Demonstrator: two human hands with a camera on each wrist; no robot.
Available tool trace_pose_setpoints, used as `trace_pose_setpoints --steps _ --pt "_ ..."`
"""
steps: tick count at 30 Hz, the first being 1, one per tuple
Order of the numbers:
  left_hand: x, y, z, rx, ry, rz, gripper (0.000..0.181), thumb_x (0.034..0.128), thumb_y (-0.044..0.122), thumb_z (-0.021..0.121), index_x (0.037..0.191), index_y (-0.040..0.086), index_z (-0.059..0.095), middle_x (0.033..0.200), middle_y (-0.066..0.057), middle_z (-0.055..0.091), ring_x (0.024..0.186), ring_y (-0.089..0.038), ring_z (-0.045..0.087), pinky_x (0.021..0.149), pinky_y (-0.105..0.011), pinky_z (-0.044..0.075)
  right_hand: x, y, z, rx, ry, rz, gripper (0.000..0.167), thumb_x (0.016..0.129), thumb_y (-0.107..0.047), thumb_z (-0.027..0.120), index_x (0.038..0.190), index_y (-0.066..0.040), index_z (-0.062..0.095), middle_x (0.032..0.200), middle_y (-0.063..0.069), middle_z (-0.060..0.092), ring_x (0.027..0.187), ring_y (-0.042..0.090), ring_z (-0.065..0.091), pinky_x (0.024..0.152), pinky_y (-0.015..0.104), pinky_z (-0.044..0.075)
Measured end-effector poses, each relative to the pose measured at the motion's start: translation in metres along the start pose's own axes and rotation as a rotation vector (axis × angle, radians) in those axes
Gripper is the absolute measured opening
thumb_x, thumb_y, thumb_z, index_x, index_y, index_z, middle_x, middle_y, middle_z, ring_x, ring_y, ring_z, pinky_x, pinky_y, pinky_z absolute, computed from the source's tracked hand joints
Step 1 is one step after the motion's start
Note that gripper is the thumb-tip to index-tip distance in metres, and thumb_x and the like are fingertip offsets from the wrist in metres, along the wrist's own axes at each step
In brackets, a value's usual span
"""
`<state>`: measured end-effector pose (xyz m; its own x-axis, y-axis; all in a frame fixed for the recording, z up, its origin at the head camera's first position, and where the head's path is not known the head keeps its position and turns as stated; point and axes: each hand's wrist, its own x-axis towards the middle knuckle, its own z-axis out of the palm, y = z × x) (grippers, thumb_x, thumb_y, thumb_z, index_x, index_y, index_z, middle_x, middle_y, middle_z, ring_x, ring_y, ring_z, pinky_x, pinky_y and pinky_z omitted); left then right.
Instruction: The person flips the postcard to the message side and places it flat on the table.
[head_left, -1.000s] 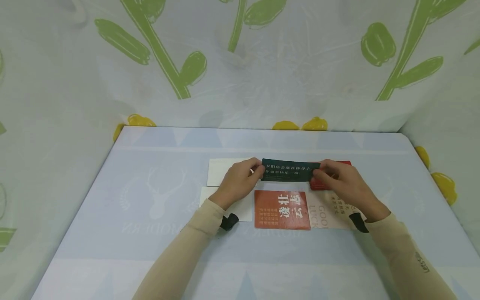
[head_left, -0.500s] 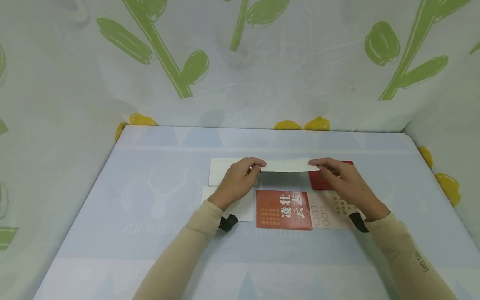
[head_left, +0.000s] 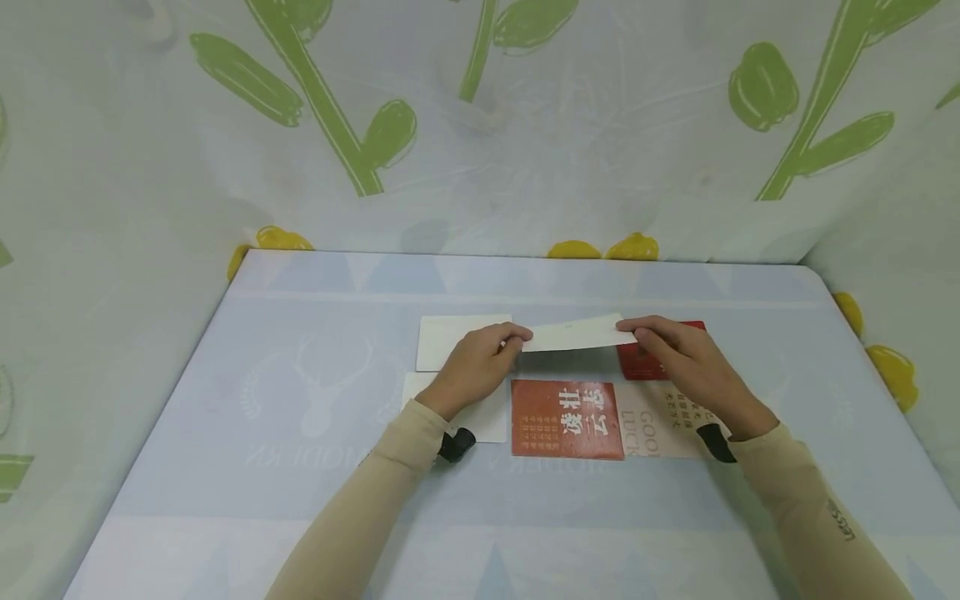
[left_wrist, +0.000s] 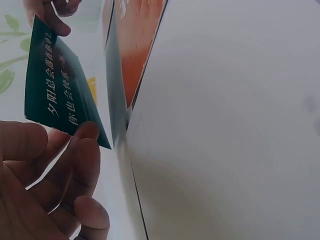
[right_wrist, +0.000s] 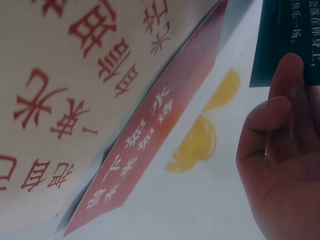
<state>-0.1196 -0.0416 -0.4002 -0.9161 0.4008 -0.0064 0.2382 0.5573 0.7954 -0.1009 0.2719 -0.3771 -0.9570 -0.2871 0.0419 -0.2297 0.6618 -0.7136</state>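
Fingers of the left hand (head_left: 476,362) and right hand (head_left: 693,367) pinch opposite ends of a thin rectangular white-and-dark-green paper card (head_left: 574,334), between them above the bench (head_left: 315,487). Seemingly a two-handed handling step; the next move calls for an even grip.

The left hand (head_left: 478,360) and right hand (head_left: 696,371) both pinch, forearms (head_left: 362,500) slanting inward.

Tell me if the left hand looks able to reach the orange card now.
Probably yes: nothing covers the orange card, but the left hand would likely have to release its pinched green card first.
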Motion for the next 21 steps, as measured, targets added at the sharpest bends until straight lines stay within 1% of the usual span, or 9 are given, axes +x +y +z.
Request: trace_pose_setpoints --steps 3,6,10,13,16,21 --pt "0.0003 0.0013 -0.0006 0.006 0.012 -0.002 0.033 0.1076 0.025 0.045 0.129 0.016 0.068 0.120 0.002 0.068 0.093 -0.013 0.059 0.084 -0.032 0.048 -0.0009 0.0002 -0.0001 0.001 0.000 0.002 0.032 0.108 -0.032 0.050 0.134 -0.023 0.065 0.138 0.002 0.062 0.120 0.016 0.055 0.094 0.015 0.040" --pt "0.0004 0.0022 -0.0011 0.009 0.008 -0.013 0.032 0.1064 0.027 0.048 0.129 0.015 0.068 0.119 0.003 0.069 0.093 -0.011 0.061 0.082 -0.032 0.051 -0.0017 0.0003 0.0001 0.009 -0.002 0.004 0.031 0.107 -0.031 0.052 0.134 -0.024 0.066 0.136 0.002 0.062 0.113 0.012 0.057 0.091 0.017 0.043" --pt "0.0012 0.0022 -0.0011 0.024 0.001 -0.021 0.031 0.1044 0.026 0.052 0.129 0.014 0.067 0.118 0.003 0.069 0.089 -0.011 0.062 0.077 -0.031 0.051 -0.0017 0.0015 0.0006 0.022 -0.001 -0.008 0.030 0.106 -0.029 0.055 0.133 -0.022 0.066 0.132 0.002 0.064 0.105 0.017 0.062 0.085 0.019 0.047" --pt "0.0021 0.0012 -0.0005 0.042 0.001 -0.026 0.031 0.1037 0.025 0.053 0.129 0.014 0.067 0.121 0.003 0.069 0.090 -0.011 0.062 0.078 -0.030 0.051 -0.0013 0.0032 0.0018 0.017 0.001 -0.020 0.029 0.105 -0.027 0.057 0.131 -0.020 0.067 0.129 0.003 0.066 0.098 0.021 0.063 0.080 0.021 0.048" --pt "0.0026 0.0002 0.0000 0.046 0.002 -0.030 0.031 0.1035 0.026 0.053 0.129 0.014 0.067 0.121 0.003 0.069 0.090 -0.011 0.062 0.079 -0.031 0.051 -0.0012 0.0051 0.0036 0.002 0.007 -0.022 0.028 0.104 -0.027 0.059 0.129 -0.019 0.068 0.126 0.002 0.067 0.093 0.019 0.062 0.076 0.023 0.049" --pt "0.0028 -0.0016 0.0006 0.046 0.007 -0.030 0.031 0.1031 0.025 0.053 0.129 0.014 0.067 0.119 0.003 0.069 0.090 -0.012 0.062 0.080 -0.032 0.051 -0.0013 0.0068 0.0073 -0.019 0.015 -0.007 0.027 0.102 -0.028 0.064 0.126 -0.018 0.069 0.122 0.002 0.068 0.091 0.018 0.062 0.074 0.022 0.050"
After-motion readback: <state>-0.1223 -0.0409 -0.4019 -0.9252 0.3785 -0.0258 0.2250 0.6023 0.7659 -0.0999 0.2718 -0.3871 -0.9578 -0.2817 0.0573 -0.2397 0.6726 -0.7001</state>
